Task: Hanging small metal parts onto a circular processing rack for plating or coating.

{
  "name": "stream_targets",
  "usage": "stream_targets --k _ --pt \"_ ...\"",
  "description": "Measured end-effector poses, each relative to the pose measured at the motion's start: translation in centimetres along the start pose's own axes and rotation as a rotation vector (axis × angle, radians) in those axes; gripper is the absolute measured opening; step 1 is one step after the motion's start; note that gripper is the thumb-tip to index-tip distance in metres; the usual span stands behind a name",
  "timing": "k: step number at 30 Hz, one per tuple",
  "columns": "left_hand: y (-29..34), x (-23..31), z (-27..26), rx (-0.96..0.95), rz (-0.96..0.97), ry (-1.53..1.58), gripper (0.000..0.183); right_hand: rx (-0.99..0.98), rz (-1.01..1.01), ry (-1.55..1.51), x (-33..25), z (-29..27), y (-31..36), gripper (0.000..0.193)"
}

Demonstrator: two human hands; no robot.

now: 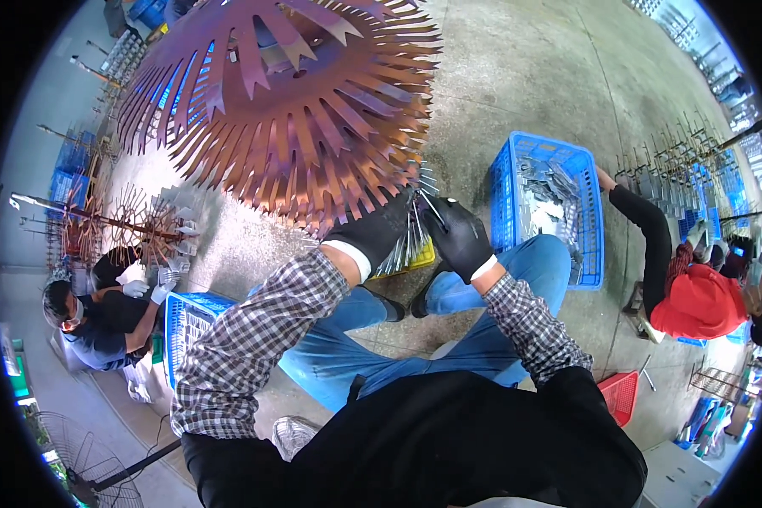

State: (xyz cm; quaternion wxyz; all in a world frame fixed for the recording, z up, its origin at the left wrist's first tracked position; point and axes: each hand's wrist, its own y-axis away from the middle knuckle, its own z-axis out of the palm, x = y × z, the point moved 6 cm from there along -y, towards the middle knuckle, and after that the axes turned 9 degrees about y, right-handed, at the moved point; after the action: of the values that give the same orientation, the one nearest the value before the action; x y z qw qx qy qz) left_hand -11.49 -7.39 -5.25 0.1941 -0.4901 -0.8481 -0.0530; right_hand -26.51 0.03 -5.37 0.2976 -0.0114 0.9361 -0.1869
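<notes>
A large tiered rack of copper-purple metal (313,140), with long notched fingers fanned around it, stands in front of me at the upper left. My left hand (377,229), in a black glove with a white cuff, is closed at the rack's lower right edge; what its fingers grip is hidden. Close beside it, my black-gloved right hand (459,237) is closed on a thin silvery metal strip (433,209). Several similar bright metal pieces (414,240) fan out between my hands. Below them, a yellow basket (423,256) shows between my feet.
A blue crate (505,203) of flat silvery parts stands by my right knee. Another blue crate (174,326) is at left, beside a person (102,330) in white gloves. At right, a person in red (701,300) reaches toward the near crate. A red basket (622,396) lies behind my right elbow.
</notes>
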Motion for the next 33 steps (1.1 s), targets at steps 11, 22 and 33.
stream_targets --k 11,22,33 --pt "-0.5 1.2 -1.4 -0.044 -0.084 0.045 0.047 0.053 -0.011 0.003 -0.6 -0.6 0.0 0.037" --pt "-1.6 2.4 -2.1 -0.187 -0.101 0.050 0.045 0.044 0.010 0.033 -0.6 -0.2 0.5 0.038" --pt "-2.2 2.4 -1.1 -0.234 0.029 -0.275 0.046 -0.001 -0.287 0.088 -0.3 -0.1 -0.7 0.046"
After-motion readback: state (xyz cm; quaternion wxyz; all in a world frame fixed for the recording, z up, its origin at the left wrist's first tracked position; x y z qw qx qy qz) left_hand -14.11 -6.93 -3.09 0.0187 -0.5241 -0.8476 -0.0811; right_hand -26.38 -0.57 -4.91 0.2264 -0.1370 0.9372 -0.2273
